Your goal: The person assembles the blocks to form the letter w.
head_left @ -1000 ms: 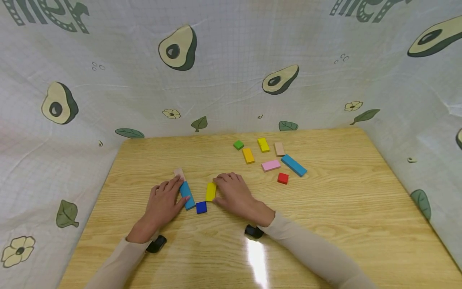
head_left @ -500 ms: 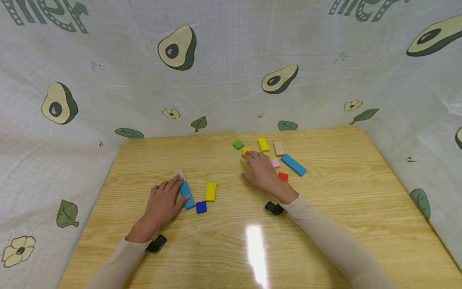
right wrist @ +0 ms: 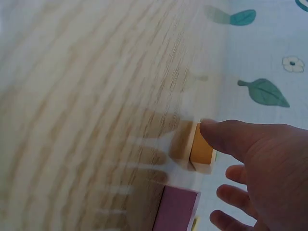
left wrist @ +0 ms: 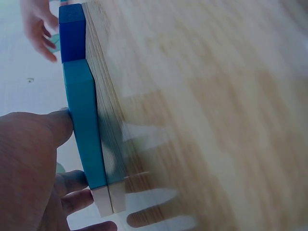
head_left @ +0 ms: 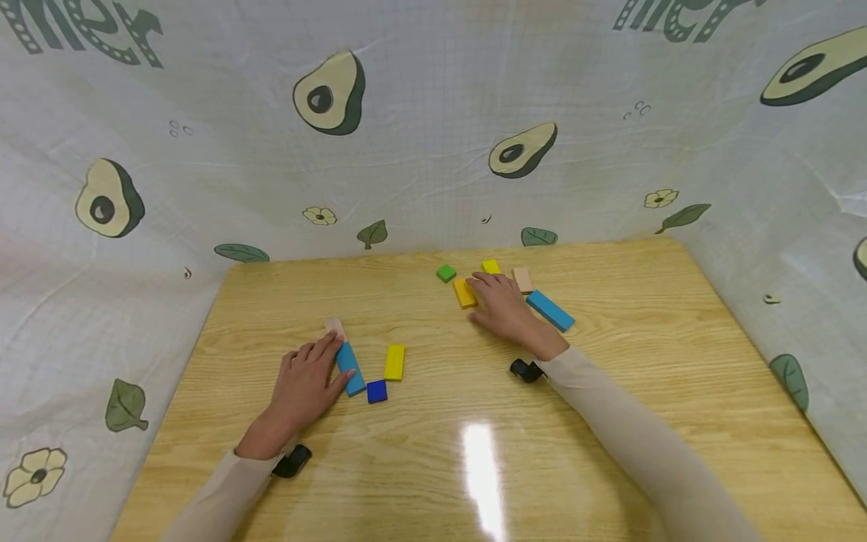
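The left hand (head_left: 305, 380), fingers spread, rests against the beige block (head_left: 335, 325) and blue block (head_left: 349, 363), seemingly placed with the dark-blue block (head_left: 377, 391) and near yellow block (head_left: 394, 363), while the far orange block (head_left: 464, 293), beside the loose, apparently unladen right hand (head_left: 508, 307), and the far-right long blue block (head_left: 550, 311) seem left to place.

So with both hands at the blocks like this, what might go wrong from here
The right hand is among closely spaced blocks, so it might bump the orange block or pink block. In the head view that hand hides the pink block, so a grasp might be misjudged. The left hand rests where the pale block meets the blue block; a slip could push them out of line.
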Demonstrator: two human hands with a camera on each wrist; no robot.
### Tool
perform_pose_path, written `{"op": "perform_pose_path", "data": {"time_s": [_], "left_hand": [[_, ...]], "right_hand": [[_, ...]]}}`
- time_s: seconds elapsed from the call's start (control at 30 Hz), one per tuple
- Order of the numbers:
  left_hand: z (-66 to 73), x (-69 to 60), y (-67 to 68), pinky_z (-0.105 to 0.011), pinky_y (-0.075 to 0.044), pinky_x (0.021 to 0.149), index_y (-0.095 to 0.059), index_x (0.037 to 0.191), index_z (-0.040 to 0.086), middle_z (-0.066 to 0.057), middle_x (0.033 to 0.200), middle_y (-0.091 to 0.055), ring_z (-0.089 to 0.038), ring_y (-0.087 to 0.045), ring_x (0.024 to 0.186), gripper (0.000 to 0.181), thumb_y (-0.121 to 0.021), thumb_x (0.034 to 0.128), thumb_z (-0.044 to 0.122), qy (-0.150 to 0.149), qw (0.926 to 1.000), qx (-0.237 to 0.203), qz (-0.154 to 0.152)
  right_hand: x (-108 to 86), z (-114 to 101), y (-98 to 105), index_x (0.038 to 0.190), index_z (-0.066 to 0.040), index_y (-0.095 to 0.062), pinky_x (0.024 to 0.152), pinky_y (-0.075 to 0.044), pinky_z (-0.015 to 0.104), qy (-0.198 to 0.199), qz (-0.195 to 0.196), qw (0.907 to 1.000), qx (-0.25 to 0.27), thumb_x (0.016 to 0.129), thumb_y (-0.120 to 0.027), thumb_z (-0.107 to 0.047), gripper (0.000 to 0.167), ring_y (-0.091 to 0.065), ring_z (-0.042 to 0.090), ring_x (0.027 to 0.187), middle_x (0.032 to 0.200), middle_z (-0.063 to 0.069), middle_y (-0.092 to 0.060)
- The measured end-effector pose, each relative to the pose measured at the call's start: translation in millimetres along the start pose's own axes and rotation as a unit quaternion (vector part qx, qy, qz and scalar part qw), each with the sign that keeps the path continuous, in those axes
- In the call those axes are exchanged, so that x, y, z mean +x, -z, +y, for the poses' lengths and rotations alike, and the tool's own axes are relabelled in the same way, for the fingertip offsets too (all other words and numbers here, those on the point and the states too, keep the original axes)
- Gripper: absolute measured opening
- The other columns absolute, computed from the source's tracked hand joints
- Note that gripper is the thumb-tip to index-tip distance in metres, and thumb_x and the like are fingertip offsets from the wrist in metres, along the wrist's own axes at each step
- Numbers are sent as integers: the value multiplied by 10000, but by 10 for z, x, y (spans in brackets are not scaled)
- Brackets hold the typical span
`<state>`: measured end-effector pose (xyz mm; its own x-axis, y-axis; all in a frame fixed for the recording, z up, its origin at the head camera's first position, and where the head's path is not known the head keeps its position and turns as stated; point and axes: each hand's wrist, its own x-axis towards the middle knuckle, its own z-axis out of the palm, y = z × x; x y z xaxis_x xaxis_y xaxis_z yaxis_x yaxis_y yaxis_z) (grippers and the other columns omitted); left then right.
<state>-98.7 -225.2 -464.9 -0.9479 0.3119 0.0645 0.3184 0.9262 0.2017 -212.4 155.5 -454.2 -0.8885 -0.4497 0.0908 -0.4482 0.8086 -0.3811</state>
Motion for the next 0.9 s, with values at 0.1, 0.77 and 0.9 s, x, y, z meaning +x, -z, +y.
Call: {"op": "perform_pose_path", "data": {"time_s": [0.1, 0.77, 0.9], "left_hand": [[-1, -9, -5, -662, -378, 1079, -498, 1567, 15, -214, 1595, -485, -459, -499, 1362, 670, -700, 1028, 358, -32, 10000, 29, 72], [13, -15, -3, -654, -401, 1059, -517, 1556, 24, -207, 1585, -497, -458, -518, 1347, 654, -716, 1019, 339, -81, 9998, 6, 186], [10, -10, -8, -651, -393, 1069, -509, 1561, 22, -209, 1594, -486, -462, -508, 1358, 662, -712, 1019, 344, -64, 9999, -12, 139]], "right_hand": [[27, 21, -5, 1561, 16, -484, 1205, -284, 641, 37, -102, 9999, -67, 999, -757, -204, 663, -406, 464, 1465, 1632, 228, -427], [168, 53, -12, 1583, -1, -464, 1180, -346, 617, 319, -472, 9979, -317, 1010, -737, -170, 656, -414, 452, 1475, 1623, 213, -449], [182, 56, -8, 1577, -5, -477, 1176, -346, 619, 394, -546, 9972, -324, 1022, -726, -166, 629, -403, 454, 1486, 1622, 213, -451]]}}
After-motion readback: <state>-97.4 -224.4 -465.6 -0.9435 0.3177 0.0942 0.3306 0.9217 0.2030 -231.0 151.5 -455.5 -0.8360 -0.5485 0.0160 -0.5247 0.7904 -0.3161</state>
